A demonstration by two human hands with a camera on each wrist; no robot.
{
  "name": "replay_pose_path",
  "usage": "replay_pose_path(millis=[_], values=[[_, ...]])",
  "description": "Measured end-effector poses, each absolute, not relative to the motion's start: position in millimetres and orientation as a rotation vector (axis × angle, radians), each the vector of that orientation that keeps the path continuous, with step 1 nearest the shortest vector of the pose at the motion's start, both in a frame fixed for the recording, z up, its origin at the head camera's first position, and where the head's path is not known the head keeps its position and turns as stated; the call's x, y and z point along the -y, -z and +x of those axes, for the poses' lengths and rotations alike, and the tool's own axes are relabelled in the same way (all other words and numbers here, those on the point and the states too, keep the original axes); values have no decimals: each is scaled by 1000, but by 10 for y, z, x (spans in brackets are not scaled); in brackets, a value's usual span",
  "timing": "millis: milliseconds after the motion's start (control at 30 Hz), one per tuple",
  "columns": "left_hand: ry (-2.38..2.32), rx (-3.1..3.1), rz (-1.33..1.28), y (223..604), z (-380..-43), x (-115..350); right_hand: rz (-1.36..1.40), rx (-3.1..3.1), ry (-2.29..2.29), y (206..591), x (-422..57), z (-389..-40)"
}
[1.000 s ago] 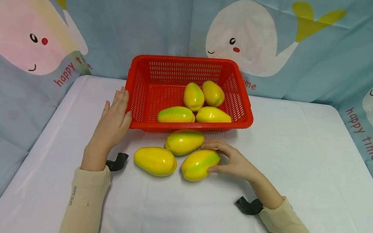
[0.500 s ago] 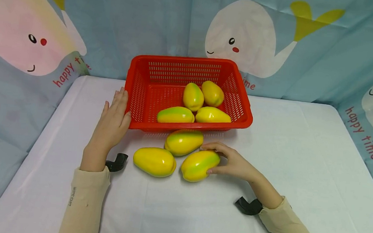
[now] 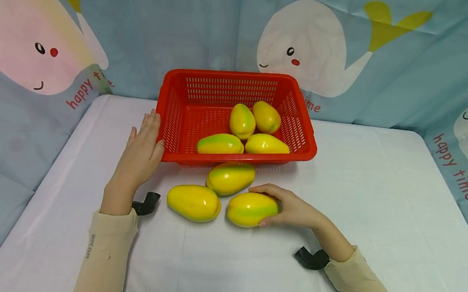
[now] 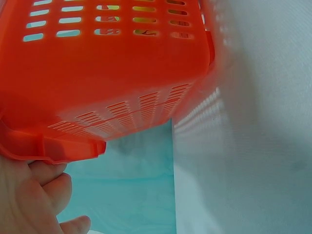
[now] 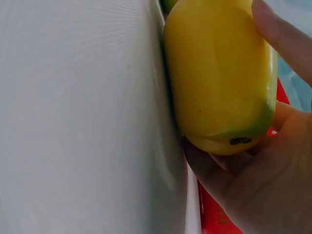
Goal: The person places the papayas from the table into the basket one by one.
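Observation:
My right hand (image 3: pixel 293 209) curls round a yellow mango (image 3: pixel 249 211) with a green streak, thumb on its near side and fingers behind it. The right wrist view shows this mango (image 5: pixel 219 73) low against the white cloth, its dark-marked end towards the palm. Flat along the left side of a red plastic basket (image 3: pixel 174 155) lies my left hand (image 3: pixel 139 154), fingers straight. In the left wrist view the fingers (image 4: pixel 56 190) are at the underside of the basket's rim. A second mango (image 3: pixel 194 203) sits to the left, and a third mango (image 3: pixel 231 179) lies by the basket's front.
Several mangoes (image 3: pixel 242 121) lie inside the basket, towards its right and front. A white cloth (image 3: pixel 215 269) covers the table. Behind stands a blue curtain (image 3: pixel 177 25) printed with whales. Black wrist mounts (image 3: pixel 312 258) stick out near both cuffs.
The mango at my right hand has turned from slanting to lying nearly level, and now sits deeper in the grasp. My fingers have shifted slightly with it. The left hand and basket stay put.

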State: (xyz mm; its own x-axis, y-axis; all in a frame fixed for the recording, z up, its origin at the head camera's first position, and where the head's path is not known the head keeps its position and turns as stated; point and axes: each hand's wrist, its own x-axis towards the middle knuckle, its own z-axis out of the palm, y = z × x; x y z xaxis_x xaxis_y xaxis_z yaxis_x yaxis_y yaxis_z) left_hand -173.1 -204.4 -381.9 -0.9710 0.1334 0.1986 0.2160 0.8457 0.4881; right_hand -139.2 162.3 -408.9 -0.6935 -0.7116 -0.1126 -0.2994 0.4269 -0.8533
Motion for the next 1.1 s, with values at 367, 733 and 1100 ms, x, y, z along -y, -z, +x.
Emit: replay_pose_path(millis=[367,733,1100], values=[[786,2867,-290,3806,-1723,2047,-838,-2218,1179,4119,-1625,-1388],[788,2871,-280,3812,-1728,2040,-834,-2205,1163,4127,-1628,-1386],[785,2875,-267,3803,-1734,2040,-831,-2205,1148,4129,-1632,-1393]])
